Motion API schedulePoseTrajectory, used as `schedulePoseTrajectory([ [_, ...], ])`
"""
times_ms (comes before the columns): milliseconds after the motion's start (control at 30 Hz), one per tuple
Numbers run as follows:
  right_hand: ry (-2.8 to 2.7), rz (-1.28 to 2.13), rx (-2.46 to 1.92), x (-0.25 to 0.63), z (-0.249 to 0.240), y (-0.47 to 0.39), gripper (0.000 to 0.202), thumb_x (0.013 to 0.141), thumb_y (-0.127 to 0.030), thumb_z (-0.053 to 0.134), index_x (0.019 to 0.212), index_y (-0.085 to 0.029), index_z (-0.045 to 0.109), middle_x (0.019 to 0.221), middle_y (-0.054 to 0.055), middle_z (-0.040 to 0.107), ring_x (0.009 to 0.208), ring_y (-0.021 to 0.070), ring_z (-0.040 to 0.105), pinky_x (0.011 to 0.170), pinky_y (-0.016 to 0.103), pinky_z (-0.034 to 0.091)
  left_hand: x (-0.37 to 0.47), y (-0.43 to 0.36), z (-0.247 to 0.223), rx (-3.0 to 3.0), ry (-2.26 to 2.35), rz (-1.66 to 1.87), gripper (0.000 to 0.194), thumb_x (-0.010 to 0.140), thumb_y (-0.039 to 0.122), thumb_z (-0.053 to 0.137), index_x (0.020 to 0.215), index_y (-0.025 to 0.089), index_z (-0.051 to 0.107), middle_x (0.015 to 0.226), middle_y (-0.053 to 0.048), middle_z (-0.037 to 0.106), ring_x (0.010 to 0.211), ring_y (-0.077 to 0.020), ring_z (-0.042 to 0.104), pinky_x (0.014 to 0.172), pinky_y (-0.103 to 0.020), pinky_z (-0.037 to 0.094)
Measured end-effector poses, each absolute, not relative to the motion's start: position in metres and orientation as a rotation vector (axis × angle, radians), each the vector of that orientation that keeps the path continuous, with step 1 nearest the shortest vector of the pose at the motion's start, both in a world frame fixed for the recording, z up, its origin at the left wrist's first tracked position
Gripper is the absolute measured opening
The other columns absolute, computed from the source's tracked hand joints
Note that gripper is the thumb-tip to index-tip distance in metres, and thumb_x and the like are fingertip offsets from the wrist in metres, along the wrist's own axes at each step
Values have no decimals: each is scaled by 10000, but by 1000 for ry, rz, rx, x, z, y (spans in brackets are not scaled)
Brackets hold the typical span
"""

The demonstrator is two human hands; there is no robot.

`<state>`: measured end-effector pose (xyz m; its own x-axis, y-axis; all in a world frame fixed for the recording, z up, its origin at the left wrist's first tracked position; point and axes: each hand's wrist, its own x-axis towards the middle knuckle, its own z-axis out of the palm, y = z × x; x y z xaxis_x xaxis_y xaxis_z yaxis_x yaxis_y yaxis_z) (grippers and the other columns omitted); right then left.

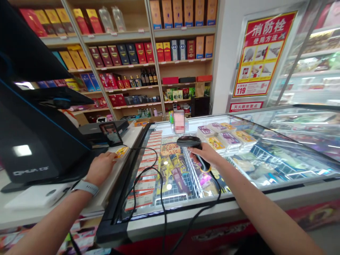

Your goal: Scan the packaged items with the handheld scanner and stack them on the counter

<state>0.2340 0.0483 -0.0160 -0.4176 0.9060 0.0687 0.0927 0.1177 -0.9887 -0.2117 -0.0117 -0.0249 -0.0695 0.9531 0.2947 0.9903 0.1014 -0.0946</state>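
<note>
Clenching right hand (202, 153): your black, corded plastic scanner (189, 141), already raised.
Left hand (102, 167): at your flat yellow packet (122, 152), unlifted on the white counter (112, 177); grip hidden, cannot tell.

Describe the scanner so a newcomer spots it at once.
Find the glass-topped freezer filling the middle and right. Above its left part, the right hand grips the scanner. Unlike the bright packets under the glass, it is black, with a rounded head, yellow ring on the handle and trailing cord.
</note>
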Motion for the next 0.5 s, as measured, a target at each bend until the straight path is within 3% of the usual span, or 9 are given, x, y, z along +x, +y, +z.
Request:
schedulePoseTrajectory([
  [167,-1605,1381,-958,234,-13,46,357,717,-486,725,709,-146,615,590,40,662,418,104,547,398,217,418,-200,0,-34,-1872,-1849,-269,459,803,317,509,1249,207,504,1312,-189,529,1212,-412,482,895,-620,447],
  [500,-1602,1415,-873,237,-15,51,406,739,-520,695,636,-134,619,487,24,608,380,95,510,398,220,408,-84,40,-35,-2212,-1620,-498,491,891,376,476,1343,188,454,1425,-140,464,1327,-298,422,1053,-466,399],
])
